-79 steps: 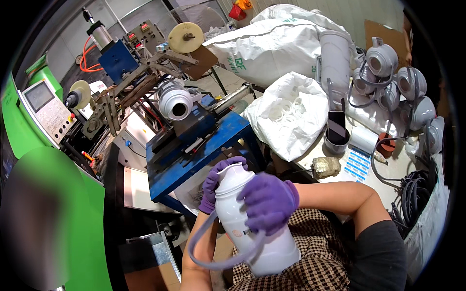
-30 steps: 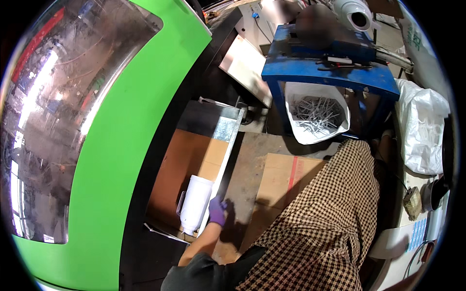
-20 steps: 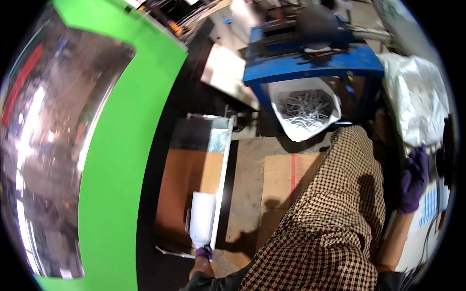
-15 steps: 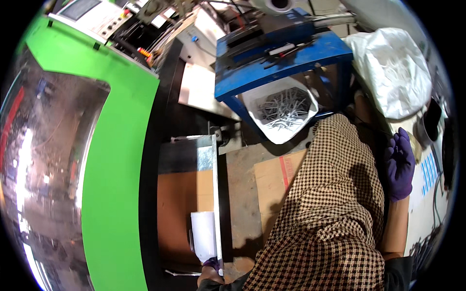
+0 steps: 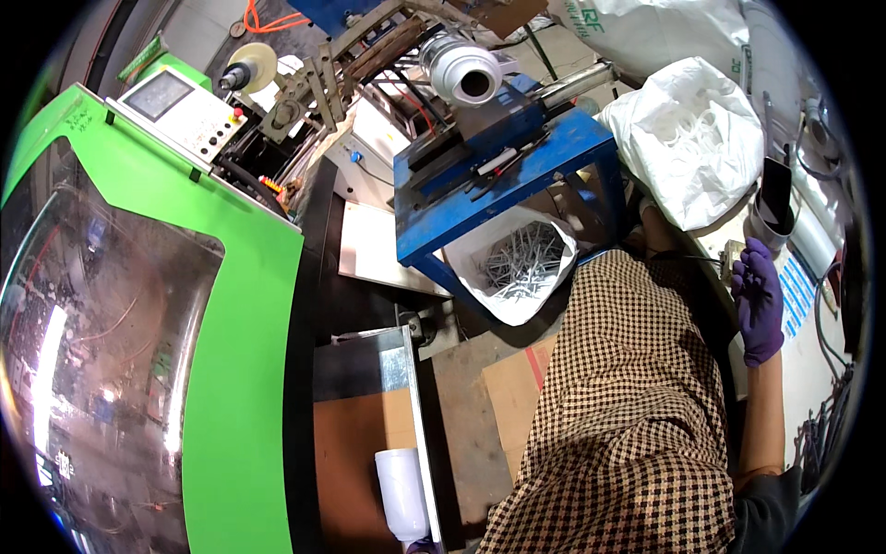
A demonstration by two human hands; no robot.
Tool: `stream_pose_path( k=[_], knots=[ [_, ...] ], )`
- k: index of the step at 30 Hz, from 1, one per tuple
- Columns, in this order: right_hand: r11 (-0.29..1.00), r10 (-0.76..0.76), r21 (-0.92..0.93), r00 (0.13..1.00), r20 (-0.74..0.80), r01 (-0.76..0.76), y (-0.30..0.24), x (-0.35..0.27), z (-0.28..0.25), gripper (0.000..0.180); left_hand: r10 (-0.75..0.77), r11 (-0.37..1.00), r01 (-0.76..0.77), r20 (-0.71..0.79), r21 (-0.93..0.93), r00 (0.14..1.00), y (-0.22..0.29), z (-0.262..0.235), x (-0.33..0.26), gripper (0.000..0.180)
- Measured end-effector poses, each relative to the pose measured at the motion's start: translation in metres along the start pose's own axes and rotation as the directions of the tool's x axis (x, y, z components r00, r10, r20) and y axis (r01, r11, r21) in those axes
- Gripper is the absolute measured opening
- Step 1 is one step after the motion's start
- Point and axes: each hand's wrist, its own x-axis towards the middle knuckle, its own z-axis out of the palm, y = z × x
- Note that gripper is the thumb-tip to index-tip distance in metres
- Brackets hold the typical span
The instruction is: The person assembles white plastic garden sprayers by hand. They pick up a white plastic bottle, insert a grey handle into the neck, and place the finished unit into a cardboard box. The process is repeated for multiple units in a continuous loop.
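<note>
A white plastic bottle (image 5: 401,494) lies in the metal-sided tray (image 5: 417,406) at the lower left. At its lower end is my left hand (image 5: 420,546) in a purple glove, closed on the bottle's end; only a scrap of the glove shows at the picture's edge. My right hand (image 5: 759,300), also in a purple glove, is held over the edge of the white table (image 5: 801,369) at the right. It is open, fingers loosely extended, with nothing visible in it. A grey cup-like container (image 5: 773,208) and a small box (image 5: 732,258) are near its fingertips.
A green machine (image 5: 235,388) with a clear curved cover and a control panel (image 5: 175,115) fills the left. Ahead, a blue metal table (image 5: 508,185) carries tools, with a white sack of thin strips (image 5: 512,263) beneath. Another white sack (image 5: 688,148) stands far right; cardboard (image 5: 503,397) lies below.
The view has tilted upward, showing more of the area ahead. The bottle and my left hand have shifted slightly up along the tray together. My right hand stays open beside the table.
</note>
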Motion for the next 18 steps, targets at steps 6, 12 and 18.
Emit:
stream_pose_path(
  k=[6,12,18],
  knots=[
    [0.996,0.026,-0.089,0.999,-0.044,-0.030,0.018,-0.008,0.038,0.032,0.108,0.982,-0.076,-0.180,0.176,0.978,0.025,-0.031,0.041,0.031],
    [0.984,0.150,-0.098,0.988,0.022,-0.147,0.017,-0.025,0.087,0.026,-0.117,0.445,-0.718,-0.829,-0.536,0.547,0.122,-0.099,0.029,0.029],
    [0.975,0.207,-0.069,0.977,-0.049,-0.210,0.033,-0.036,0.073,0.026,0.511,0.791,-0.589,-0.711,0.168,0.483,0.241,-0.150,-0.055,0.072]
  ],
)
